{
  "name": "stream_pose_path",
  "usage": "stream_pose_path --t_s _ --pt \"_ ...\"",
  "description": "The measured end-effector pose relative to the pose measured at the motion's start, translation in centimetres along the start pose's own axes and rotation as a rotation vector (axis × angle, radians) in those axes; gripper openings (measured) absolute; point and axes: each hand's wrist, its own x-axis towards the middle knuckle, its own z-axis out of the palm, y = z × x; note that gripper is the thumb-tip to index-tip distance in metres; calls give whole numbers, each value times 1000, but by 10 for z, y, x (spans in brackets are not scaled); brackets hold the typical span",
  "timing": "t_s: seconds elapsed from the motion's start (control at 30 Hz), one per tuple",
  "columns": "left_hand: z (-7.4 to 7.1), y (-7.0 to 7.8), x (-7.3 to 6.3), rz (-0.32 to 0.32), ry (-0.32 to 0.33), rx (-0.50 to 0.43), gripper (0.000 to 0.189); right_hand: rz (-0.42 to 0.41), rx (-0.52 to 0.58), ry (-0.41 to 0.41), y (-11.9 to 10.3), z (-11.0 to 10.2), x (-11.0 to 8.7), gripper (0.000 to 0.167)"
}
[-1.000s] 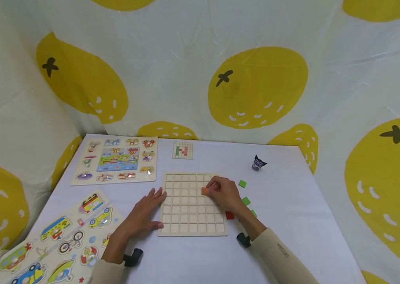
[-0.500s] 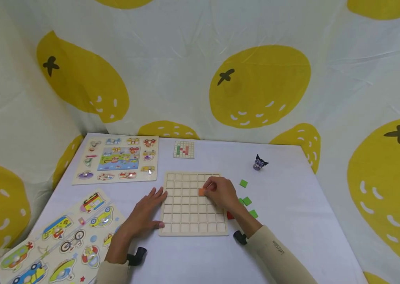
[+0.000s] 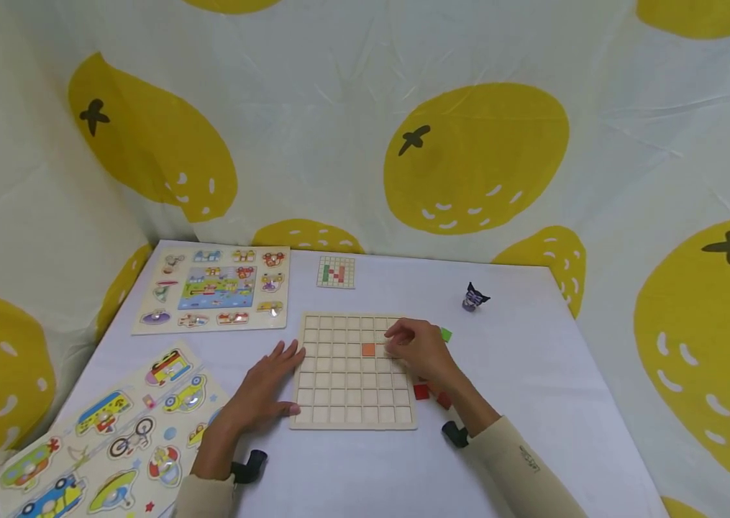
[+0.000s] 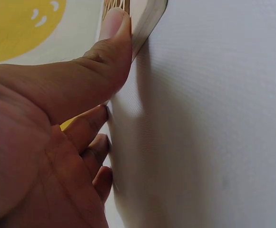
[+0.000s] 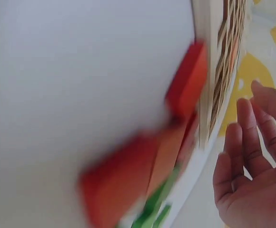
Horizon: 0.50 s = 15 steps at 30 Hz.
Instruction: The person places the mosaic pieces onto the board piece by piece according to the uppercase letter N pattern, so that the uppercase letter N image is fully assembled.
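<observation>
A wooden grid board (image 3: pixel 354 426) lies flat on the white-covered table. One orange square tile (image 3: pixel 368 350) sits in a cell right of the board's middle. My left hand (image 3: pixel 265 388) rests at the board's left side with fingers spread; the left wrist view shows its thumb (image 4: pixel 114 28) touching the board's edge. Over the board's right side, my right hand (image 3: pixel 426 352) is just right of the orange tile, fingers loosely bent and holding nothing. By the board's right edge, red tiles (image 3: pixel 421 392) lie under my right wrist, with green tiles (image 5: pixel 152 204) beside them in the right wrist view.
A small pattern card (image 3: pixel 336 273) lies behind the board. Two picture puzzles are at the left, a rectangular puzzle board (image 3: pixel 209 325) farther back and a vehicle puzzle (image 3: pixel 99 450) nearer. A small dark-eared figurine (image 3: pixel 473 297) stands back right, near a green tile (image 3: pixel 446 334).
My right hand has moved the orange tile slightly left into a cell, let go of it and shifted right. My left hand has stayed at the board's left side.
</observation>
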Motion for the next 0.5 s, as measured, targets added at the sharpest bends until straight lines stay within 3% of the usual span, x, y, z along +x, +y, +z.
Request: stream_pose_path --t_s 0.27,0.5 --pt "1 0 0 -4 2 7 105 96 -106 18 26 -30 -12 24" --pt "2 -1 1 -2 2 8 105 47 -194 -13 47 -42 -17 29"
